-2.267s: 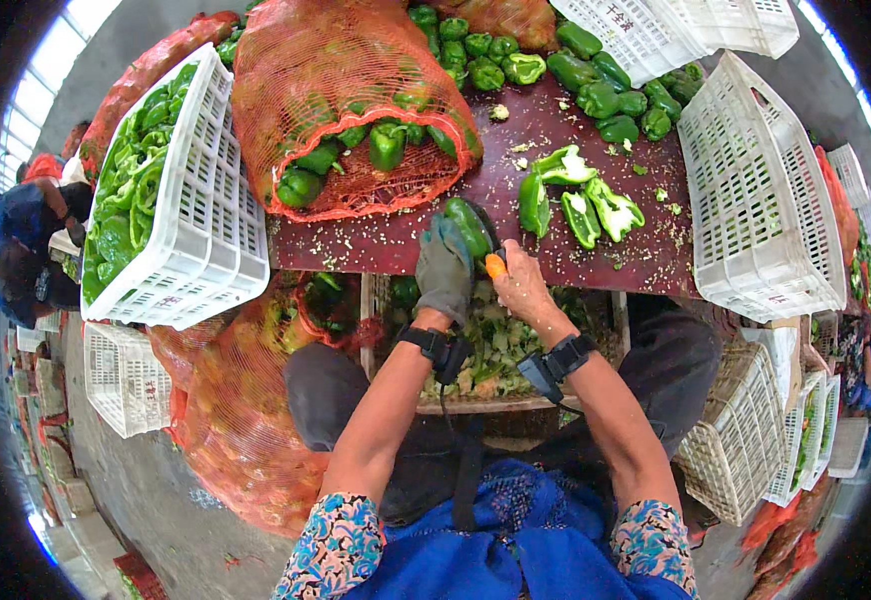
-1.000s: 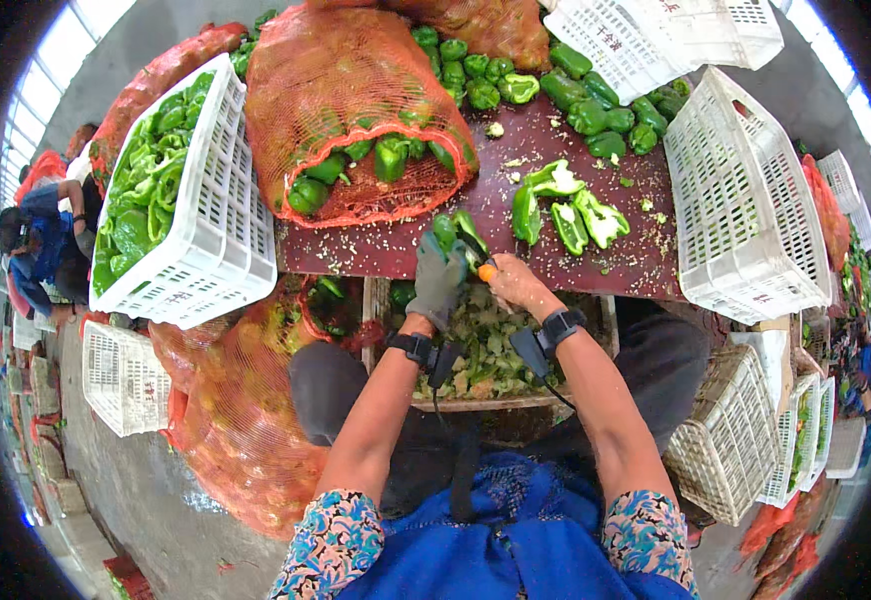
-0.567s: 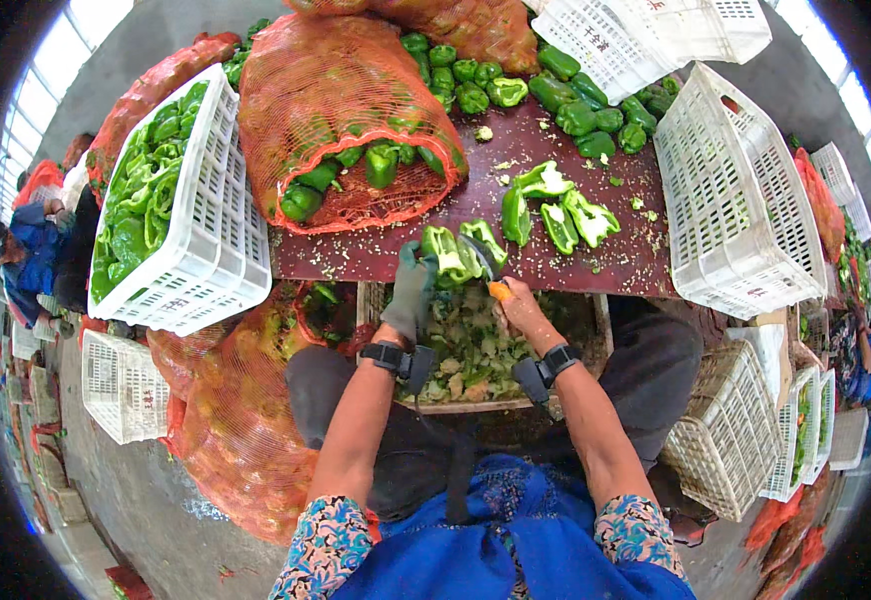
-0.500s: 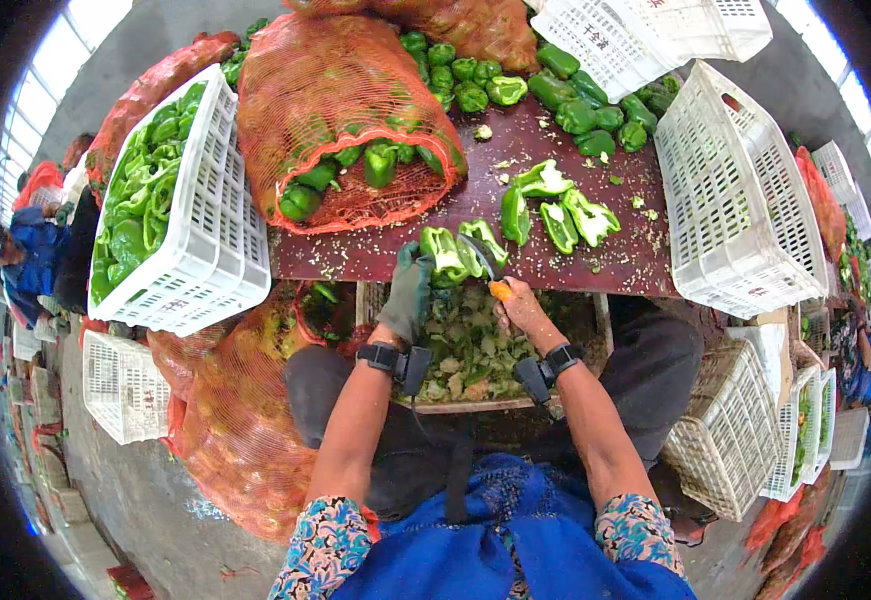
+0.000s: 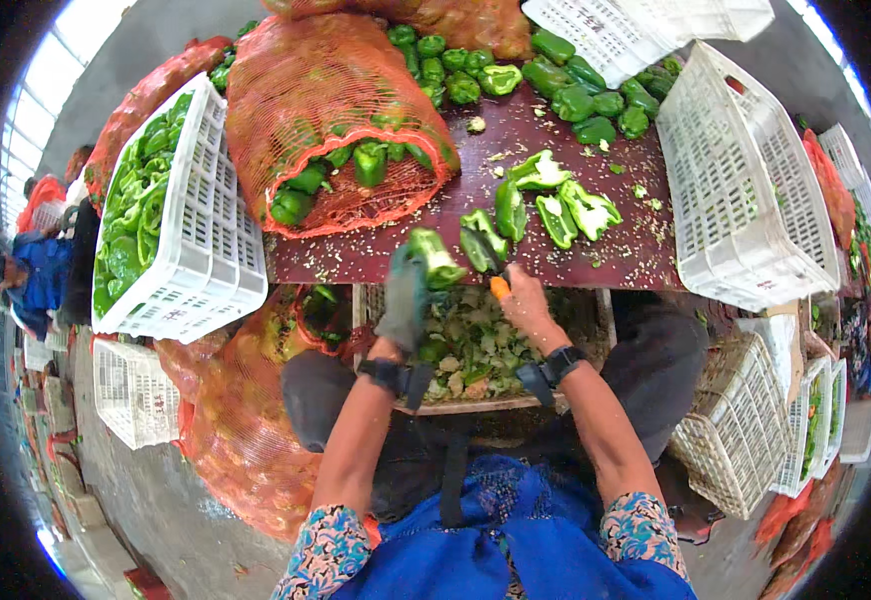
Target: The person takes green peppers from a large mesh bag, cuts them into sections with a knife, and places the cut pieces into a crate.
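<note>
My left hand [image 5: 403, 300], in a dark grey-green glove, is closed around a cut green bell pepper piece [image 5: 436, 258] at the table's near edge. My bare right hand [image 5: 529, 305] grips a knife by its orange handle [image 5: 500, 288]. The knife blade [image 5: 482, 252] points away from me and lies against another pepper piece [image 5: 489, 233]. Just beyond, several cut pepper pieces [image 5: 590, 209] lie on the dark red table [image 5: 376, 262], pale insides showing. Whole green peppers [image 5: 574, 103] are heaped at the far side.
An orange mesh sack [image 5: 331, 100] of peppers lies open on the table. White crates stand left [image 5: 211, 220], holding cut peppers, and right [image 5: 746, 190]. Beneath the table edge, a bin [image 5: 456, 407] holds pepper scraps. More filled sacks [image 5: 246, 440] sit on the floor. Another person [image 5: 41, 275] is far left.
The knife and the left hand's piece have moved apart. One pepper piece now rests on the table under the blade, while the left hand has shifted slightly left with the other.
</note>
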Tool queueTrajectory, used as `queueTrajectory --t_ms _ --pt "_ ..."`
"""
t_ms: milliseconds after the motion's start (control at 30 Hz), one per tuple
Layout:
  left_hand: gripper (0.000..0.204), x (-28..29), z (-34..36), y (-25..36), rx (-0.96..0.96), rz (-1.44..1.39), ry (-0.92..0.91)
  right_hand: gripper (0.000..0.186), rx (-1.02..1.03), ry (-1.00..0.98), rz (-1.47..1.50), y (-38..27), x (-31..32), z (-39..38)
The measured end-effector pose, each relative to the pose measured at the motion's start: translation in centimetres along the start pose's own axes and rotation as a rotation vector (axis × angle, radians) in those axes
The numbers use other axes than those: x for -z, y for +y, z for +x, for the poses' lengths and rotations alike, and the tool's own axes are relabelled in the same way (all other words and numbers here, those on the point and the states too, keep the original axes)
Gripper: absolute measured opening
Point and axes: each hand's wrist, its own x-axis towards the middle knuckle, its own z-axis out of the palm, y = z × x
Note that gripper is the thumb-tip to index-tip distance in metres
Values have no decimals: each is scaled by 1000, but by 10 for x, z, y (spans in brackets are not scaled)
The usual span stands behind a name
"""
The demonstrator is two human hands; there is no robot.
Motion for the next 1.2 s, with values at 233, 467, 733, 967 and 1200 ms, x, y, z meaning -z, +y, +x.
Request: queueTrajectory --t_ms 233,467,733,967,1200 --pt "53 -105 64 -31 -415 569 88 30 55 205 -12 44 25 30" --pt "33 -146 102 -14 -272 531 -74 43 -206 265 -46 86 48 71" --pt "31 74 93 73 -779 1427 361 50 -217 276 -52 84 45 62" --pt "31 135 138 120 -226 2185 303 56 -193 317 -223 82 44 61" --pt "60 184 121 107 -168 2021 307 51 38 432 -222 81 41 55"
